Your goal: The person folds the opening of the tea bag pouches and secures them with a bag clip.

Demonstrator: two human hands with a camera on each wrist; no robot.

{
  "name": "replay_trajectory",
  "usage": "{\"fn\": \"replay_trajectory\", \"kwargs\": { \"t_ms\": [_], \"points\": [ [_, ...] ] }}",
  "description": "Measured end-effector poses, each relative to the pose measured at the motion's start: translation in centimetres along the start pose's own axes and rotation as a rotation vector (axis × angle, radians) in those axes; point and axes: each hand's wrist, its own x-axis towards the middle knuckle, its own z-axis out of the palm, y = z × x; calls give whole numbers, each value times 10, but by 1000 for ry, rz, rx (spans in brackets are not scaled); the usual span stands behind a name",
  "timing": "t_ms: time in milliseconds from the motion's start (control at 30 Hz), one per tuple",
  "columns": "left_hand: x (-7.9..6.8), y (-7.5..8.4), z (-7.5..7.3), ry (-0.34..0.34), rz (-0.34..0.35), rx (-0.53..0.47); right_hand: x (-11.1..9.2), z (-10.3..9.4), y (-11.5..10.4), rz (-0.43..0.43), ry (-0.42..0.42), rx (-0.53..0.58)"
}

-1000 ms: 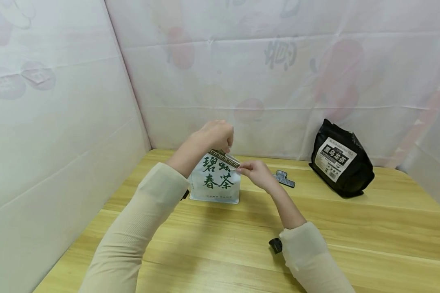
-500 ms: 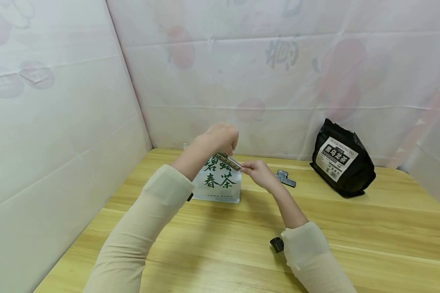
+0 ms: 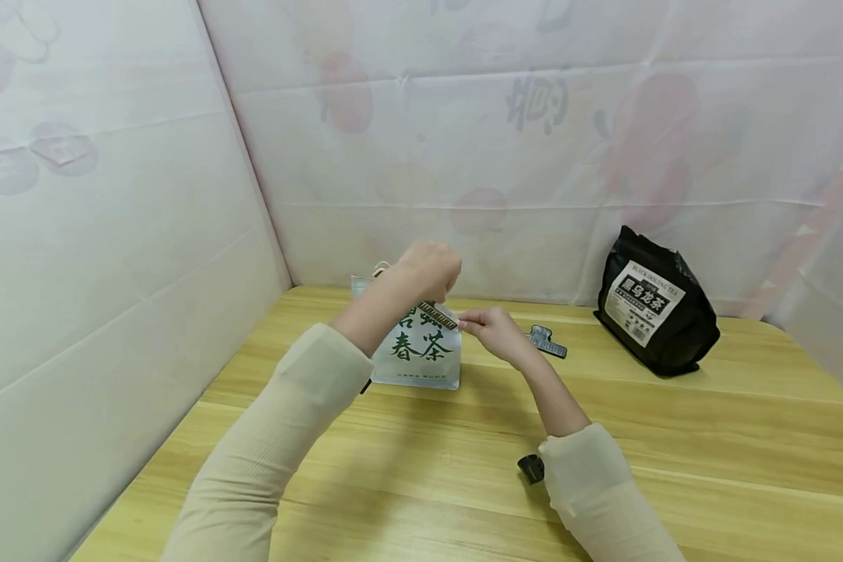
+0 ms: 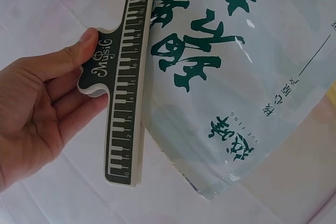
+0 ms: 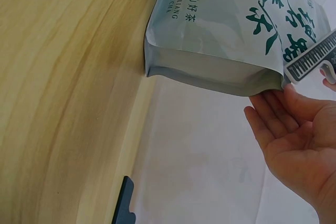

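A pale tea bag (image 3: 417, 367) with green characters stands on the table at the back. My left hand (image 3: 432, 269) is over its top and pinches the handle of a black clip (image 4: 121, 114), marked "Music" with piano keys and a ruler scale. The clip's long bar lies slantwise along the bag's upper part. In the left wrist view, my left thumb (image 4: 86, 45) presses one side of the handle, fingers behind it. My right hand (image 3: 495, 332) pinches the bag's right edge by the clip's end; its other fingers (image 5: 262, 124) are loosely bent.
A second dark clip (image 3: 548, 343) lies on the wooden table (image 3: 449, 484) just right of my right hand. A black tea bag (image 3: 656, 304) with a white label stands at the back right. A printed white cloth (image 3: 464, 140) hangs behind the table.
My left hand has shifted slightly right and down with the clip along the bag's top, uncovering the bag's upper left corner. My right hand has stayed at the bag's right edge.
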Motion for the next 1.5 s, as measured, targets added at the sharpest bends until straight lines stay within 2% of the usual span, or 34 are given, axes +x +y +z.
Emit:
{"fn": "replay_trajectory", "kwargs": {
  "t_ms": [233,400,767,833,1067,1200,1400,1500],
  "points": [
    [-3,2,0,30,-13,24,0,0,1,-14,-16,12],
    [-9,-2,7,69,-23,20,1,3,0,-22,-34,35],
    [-20,-11,30,190,-30,-125,-1,4,-2,1,-58,46],
    [-22,-13,33,243,-27,-147,-1,3,-3,7,-61,53],
    [-32,-15,49,498,-7,-260,-6,1,-13,6,-71,80],
    [-37,-14,57,582,-51,-315,-9,0,-18,-20,-69,77],
    [-43,-13,61,688,-104,-353,-1,2,-3,-30,-67,90],
    [-48,-11,60,731,-123,-436,0,3,-1,-30,-61,103]
  ]
}}
